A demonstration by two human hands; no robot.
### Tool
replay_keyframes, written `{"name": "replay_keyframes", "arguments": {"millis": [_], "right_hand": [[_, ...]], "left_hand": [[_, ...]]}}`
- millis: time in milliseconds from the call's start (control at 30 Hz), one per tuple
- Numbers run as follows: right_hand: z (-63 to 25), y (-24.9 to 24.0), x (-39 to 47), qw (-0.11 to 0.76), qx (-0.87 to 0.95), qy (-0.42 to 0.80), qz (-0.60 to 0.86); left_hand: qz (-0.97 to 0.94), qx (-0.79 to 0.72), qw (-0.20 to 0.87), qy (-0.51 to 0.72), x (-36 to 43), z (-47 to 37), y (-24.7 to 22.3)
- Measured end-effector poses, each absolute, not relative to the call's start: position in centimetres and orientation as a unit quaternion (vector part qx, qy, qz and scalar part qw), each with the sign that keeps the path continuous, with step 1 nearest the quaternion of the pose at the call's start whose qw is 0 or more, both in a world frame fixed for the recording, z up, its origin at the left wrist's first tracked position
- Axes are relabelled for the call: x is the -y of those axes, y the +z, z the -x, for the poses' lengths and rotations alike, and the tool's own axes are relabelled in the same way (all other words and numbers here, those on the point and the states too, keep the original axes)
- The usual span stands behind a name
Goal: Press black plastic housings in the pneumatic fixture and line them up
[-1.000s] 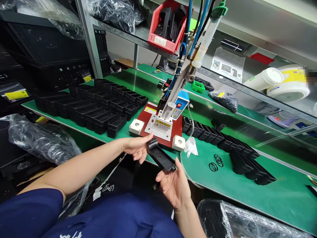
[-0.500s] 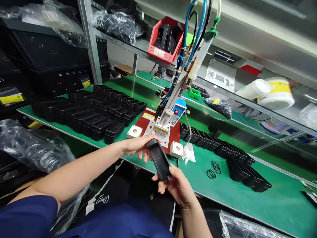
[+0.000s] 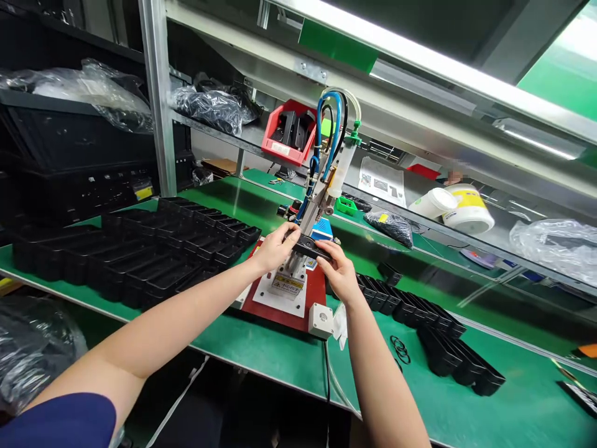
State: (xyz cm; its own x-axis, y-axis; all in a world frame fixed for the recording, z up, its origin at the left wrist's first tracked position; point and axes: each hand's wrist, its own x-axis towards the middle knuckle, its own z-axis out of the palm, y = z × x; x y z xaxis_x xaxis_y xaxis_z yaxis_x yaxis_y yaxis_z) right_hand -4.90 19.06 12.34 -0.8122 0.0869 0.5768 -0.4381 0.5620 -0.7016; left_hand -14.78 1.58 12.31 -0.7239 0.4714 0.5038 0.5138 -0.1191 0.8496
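My left hand [image 3: 275, 250] grips the left end of a long black plastic housing [image 3: 306, 245], thumb and fingers closed on it. At the other end, my right hand [image 3: 340, 272] holds it with the thumb below and fingers along the top edge. The housing lies roughly level in front of the upright column of a bench press [image 3: 313, 208], above its dark red base [image 3: 263, 308]. Whether it touches the press head, I cannot tell. A white button box [image 3: 321, 320] sits on the base's right corner; the left one is mostly hidden by my forearm.
Rows of black open housings [image 3: 124, 264] cover the bench's left side. More black housings [image 3: 396, 298] stand in a line to the right, near black rings [image 3: 400, 350]. A red bin [image 3: 289, 132] and a white tub [image 3: 467, 210] sit on the shelf behind.
Both hands have moved forward and up with the black housing, from the bench's front edge to the press. The housing has turned from slanting to nearly level. The view has tilted up.
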Motion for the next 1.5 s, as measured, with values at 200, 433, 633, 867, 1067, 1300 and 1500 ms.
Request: {"name": "replay_keyframes", "arguments": {"millis": [200, 433, 633, 867, 1067, 1300, 1500], "right_hand": [[7.6, 11.1, -20.5, 0.291, 0.845, 0.442, -0.077], [7.4, 11.0, -21.1, 0.257, 0.831, 0.486, -0.085], [7.1, 11.3, -21.1, 0.27, 0.836, 0.472, -0.077], [6.4, 10.5, -19.4, 0.313, 0.86, 0.401, -0.048], [6.7, 9.0, -18.3, 0.328, 0.85, 0.411, -0.029], [1.5, 5.0, -21.3, 0.388, 0.848, 0.349, 0.096], [-11.5, -5.1, -29.9, 0.381, 0.852, 0.096, 0.347]], "left_hand": [[0.34, 0.669, 0.043, -0.659, -3.6, 17.2, 10.0], [0.313, 0.673, 0.054, -0.668, -4.1, 16.2, 10.0], [0.318, 0.658, 0.051, -0.681, -4.5, 16.2, 9.9], [0.326, 0.64, 0.056, -0.694, -4.7, 17.2, 8.4], [0.336, 0.659, 0.068, -0.67, -4.7, 18.0, 7.5], [0.333, 0.673, 0.198, -0.63, -0.8, 15.6, 6.0], [0.416, 0.653, 0.324, -0.544, 6.8, 8.8, -0.4]]}}
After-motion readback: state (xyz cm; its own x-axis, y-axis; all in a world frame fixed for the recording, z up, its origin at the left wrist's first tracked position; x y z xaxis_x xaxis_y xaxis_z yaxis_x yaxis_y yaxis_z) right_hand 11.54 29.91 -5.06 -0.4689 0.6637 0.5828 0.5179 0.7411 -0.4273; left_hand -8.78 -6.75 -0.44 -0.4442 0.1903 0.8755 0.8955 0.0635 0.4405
